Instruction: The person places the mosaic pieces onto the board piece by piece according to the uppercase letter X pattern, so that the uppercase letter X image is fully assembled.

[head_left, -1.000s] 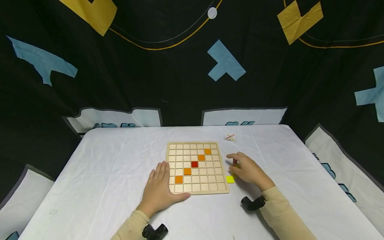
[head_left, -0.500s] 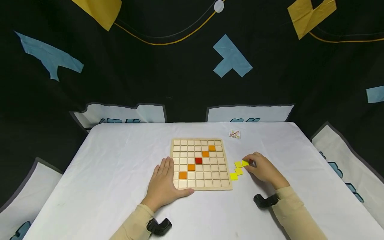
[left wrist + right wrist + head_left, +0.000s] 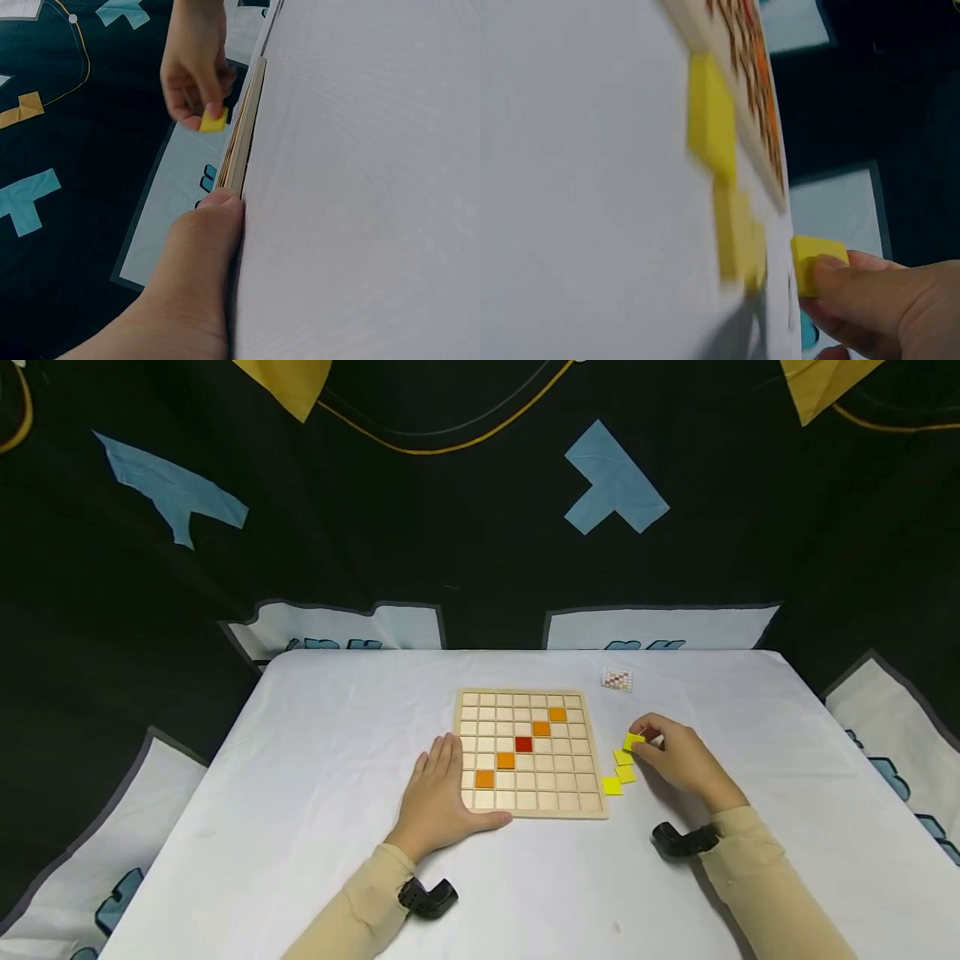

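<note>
A square wooden board [image 3: 555,762] with a grid of cells lies on the table. Orange tiles [image 3: 506,761] and one red tile [image 3: 523,744] form a diagonal on it. My left hand [image 3: 437,799] lies along the board's left side, fingers straight, its thumb against the front edge. Between thumb and fingers, my right hand [image 3: 682,762] pinches a yellow tile [image 3: 811,259], which is off the table in the right wrist view. Three more yellow tiles [image 3: 612,787] lie beside the board's right edge.
A small printed pattern card [image 3: 617,680] lies behind the board to the right. White cloth [image 3: 300,735] covers the table. A black curtain [image 3: 480,535] with coloured shapes hangs behind it.
My right hand hovered over the yellow tiles, moved to the farthest one and now has it pinched and lifted. My left hand stays on the board. The head view has shifted.
</note>
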`<state>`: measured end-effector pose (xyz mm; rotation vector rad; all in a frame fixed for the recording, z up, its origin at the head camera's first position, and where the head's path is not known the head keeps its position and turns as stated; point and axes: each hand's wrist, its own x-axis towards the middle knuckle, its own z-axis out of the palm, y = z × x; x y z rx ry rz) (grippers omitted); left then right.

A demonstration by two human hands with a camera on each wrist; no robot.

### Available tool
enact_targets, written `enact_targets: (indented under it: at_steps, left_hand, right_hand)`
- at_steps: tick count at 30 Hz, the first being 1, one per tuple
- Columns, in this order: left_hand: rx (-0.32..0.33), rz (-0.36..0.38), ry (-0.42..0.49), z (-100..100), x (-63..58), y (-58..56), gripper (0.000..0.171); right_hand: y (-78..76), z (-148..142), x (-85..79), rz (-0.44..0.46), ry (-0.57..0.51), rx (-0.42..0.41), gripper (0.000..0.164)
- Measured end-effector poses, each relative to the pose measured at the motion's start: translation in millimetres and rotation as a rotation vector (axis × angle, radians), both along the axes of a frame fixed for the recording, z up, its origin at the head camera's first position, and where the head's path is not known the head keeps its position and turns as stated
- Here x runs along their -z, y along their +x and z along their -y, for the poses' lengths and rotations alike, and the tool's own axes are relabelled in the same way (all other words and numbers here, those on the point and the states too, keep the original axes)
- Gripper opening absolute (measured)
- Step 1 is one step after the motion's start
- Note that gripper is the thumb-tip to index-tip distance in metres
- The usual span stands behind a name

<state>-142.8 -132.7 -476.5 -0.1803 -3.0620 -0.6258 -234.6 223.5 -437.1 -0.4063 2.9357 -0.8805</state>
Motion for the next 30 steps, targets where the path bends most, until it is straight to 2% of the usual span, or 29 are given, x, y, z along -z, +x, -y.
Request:
enact_targets:
  at_steps: [7,13,20,30]
  left_hand:
    - [0.008,-0.014,-0.001,-9.3,0.5,-3.9,0.142]
    - [0.013,-0.026,-0.01,-10.2,-1.2,-4.0,0.14]
    - [-0.004,-0.015,-0.02,-10.6,-1.5,-3.0,0.14]
    - [-0.026,-0.012,-0.035,-2.8,-0.1,1.3,0.142]
  right_hand:
    - [-10.6,39.2,-9.1,0.001,-0.075,-0.042,0.018]
    - [-17.5,84.4,-9.6,0.029,-0.157,-0.1,0.019]
    - [-27.5,126.1,-8.8,0.06,-0.198,-0.168,0.017]
    - [-37.9,173.6,-2.5,0.084,-0.148,-0.16,0.017]
